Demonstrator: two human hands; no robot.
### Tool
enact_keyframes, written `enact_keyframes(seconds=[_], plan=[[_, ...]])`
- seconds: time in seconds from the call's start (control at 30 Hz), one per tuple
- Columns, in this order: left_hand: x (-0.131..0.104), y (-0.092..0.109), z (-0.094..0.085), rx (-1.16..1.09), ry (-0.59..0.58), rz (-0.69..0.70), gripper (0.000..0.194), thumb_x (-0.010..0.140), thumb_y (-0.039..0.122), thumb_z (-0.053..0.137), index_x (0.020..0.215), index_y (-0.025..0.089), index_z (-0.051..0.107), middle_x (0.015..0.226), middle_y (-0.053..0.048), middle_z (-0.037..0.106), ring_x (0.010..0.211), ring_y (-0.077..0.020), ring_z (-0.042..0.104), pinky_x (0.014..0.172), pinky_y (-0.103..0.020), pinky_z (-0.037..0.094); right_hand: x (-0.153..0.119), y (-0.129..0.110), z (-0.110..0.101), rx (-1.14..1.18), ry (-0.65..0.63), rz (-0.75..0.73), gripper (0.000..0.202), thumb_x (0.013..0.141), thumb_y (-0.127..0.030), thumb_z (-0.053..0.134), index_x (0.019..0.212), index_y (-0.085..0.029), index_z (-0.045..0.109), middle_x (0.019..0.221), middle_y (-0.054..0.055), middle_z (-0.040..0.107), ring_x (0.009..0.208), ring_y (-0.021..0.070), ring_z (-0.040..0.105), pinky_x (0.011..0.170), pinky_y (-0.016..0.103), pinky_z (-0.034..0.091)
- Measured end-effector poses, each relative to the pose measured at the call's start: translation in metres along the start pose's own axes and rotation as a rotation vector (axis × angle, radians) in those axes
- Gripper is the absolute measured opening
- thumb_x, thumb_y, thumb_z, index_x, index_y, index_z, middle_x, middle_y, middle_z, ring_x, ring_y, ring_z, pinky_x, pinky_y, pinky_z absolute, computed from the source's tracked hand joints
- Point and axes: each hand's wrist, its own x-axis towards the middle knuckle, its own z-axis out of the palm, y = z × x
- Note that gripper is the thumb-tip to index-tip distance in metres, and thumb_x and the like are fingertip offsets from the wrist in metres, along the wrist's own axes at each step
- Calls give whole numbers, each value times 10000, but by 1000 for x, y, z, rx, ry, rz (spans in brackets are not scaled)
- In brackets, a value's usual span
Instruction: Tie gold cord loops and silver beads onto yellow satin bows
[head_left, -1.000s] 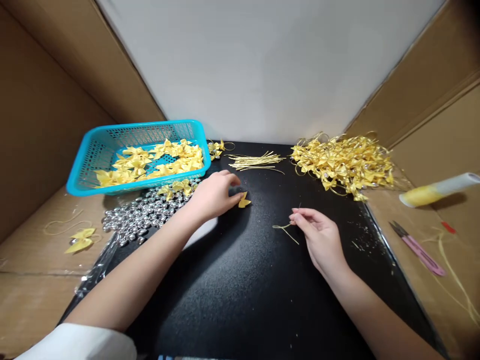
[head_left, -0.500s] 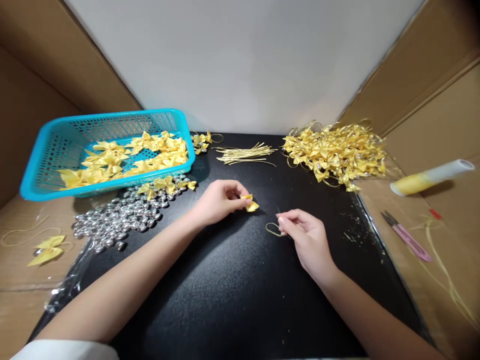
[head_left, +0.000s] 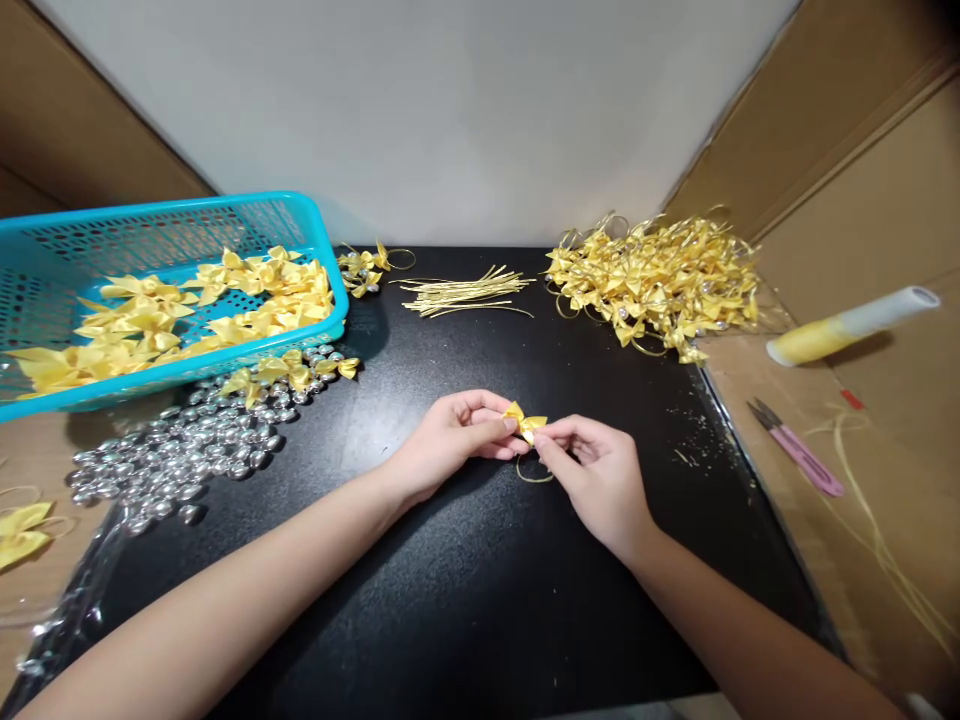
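Note:
My left hand (head_left: 466, 440) pinches a small yellow ribbon bow (head_left: 528, 421) between thumb and fingers, above the black tabletop. From the right, my right hand (head_left: 596, 470) is closed with its fingertips at the bow's edge. A thin gold cord (head_left: 535, 480) loops down below those fingertips; where its ends sit is hidden by the fingers. Left of my left arm lie many loose silver beads (head_left: 169, 455), with a few yellow bows (head_left: 296, 372) resting on them.
A blue basket (head_left: 330, 300) holds yellow bows. Cut gold cords (head_left: 469, 291) lie at the back, and a heap of yellow bows with cord loops (head_left: 652, 285) stands back right. Pink-handled snips (head_left: 806, 460) and a yellow-white tube (head_left: 847, 327) lie at the right.
My hands have come together: the bow in my left hand now meets my right fingertips, with the cord loop beneath. The whole view has shifted to the right.

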Motion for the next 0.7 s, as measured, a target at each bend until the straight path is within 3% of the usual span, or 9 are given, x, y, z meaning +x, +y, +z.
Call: enact_keyframes(seconds=[0.07,0.2,0.27,0.43,0.6,0.7], plan=[[1,1,-2,-16,-26,-4,219,711,260,799,821,127,664,763,-69,750,721,-143,710,669,-225,534,2,0,0,17,10,12,108,789,-261,672,719,-188,711,697,36,719,631,165,638,634,309,515],[2,1,-4,-7,-10,20,185,714,276,785,778,132,689,582,13,630,515,-63,556,492,-168,408,2,2,0,56,20,11,98,797,-259,673,731,-192,701,723,37,706,673,170,639,663,319,520],[3,1,-5,-8,17,33,177,700,270,792,760,137,692,561,35,580,471,-40,475,450,-160,352,2,3,0,57,16,-21,101,815,-260,667,742,-200,701,771,45,694,727,177,640,687,324,524],[1,0,-4,-12,6,87,146,691,237,785,761,159,682,572,49,559,451,-38,435,427,-163,343,2,6,0,73,40,-112,67,827,-244,671,793,-223,725,975,66,659,919,196,644,787,339,554],[-2,-2,-6,-29,-94,153,162,709,264,771,788,153,683,726,-20,697,513,-81,569,504,-211,458,0,4,0,156,13,-147,79,843,-226,667,831,-242,743,1029,68,672,963,202,663,810,351,587],[-3,-3,-7,-57,-89,159,208,719,317,772,750,138,672,737,-44,712,556,-108,620,566,-237,495,-1,3,-1,134,3,-197,100,853,-201,659,850,-253,744,1009,63,691,943,203,675,833,373,586]])
